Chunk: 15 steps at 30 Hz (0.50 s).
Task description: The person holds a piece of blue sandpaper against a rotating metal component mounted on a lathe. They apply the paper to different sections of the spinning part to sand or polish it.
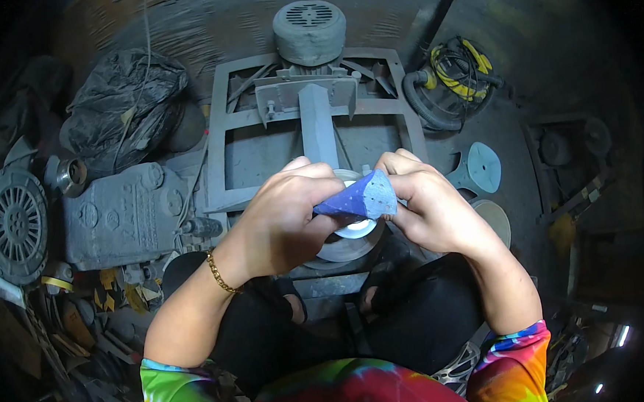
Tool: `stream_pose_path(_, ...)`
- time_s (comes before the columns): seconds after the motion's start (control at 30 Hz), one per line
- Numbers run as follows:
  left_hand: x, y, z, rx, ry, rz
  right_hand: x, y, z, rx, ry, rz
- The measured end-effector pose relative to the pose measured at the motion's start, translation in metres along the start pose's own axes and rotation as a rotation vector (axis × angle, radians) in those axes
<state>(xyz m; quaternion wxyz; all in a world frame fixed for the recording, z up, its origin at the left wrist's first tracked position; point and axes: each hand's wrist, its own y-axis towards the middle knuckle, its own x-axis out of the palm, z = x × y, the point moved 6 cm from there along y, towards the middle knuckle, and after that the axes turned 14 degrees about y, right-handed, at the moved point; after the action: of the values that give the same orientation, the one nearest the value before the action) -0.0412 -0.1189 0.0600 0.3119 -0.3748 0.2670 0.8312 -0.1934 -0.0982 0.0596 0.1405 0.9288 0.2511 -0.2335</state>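
Note:
A folded blue sheet (344, 202), which looks like sandpaper, is held between my two hands. One side is deep blue; the lighter face, dotted with small dark marks, flares toward the right. My left hand (293, 210) pinches its left, narrow end between thumb and curled fingers. With bent fingers and thumb, my right hand (425, 202) grips the right edge. Below the sheet sits a white round piece (357, 230), partly hidden, on a grey disc (343, 253) at the near end of a belt-driven machine. Whether the sheet touches the white piece I cannot tell.
Ahead, a dusty motor (310, 34) stands on a metal frame (219, 152). Left are a large grey casting (120, 217), a finned round housing (17, 223) and a black plastic bag (128, 98). Right are a yellow-black vacuum (462, 74) and a pale blue stool (480, 169).

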Motion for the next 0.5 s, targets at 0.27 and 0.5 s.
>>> stream_pose_path(0.27, 0.005, -0.001, -0.003, 0.026, 0.002, 0.005, 0.001, -0.001, 0.003, 0.000, -0.025, -0.001)
stream_pose_path(0.5, 0.002, -0.002, -0.005, -0.044, -0.031, 0.038, -0.002, -0.002, -0.006, 0.045, -0.049, 0.006)
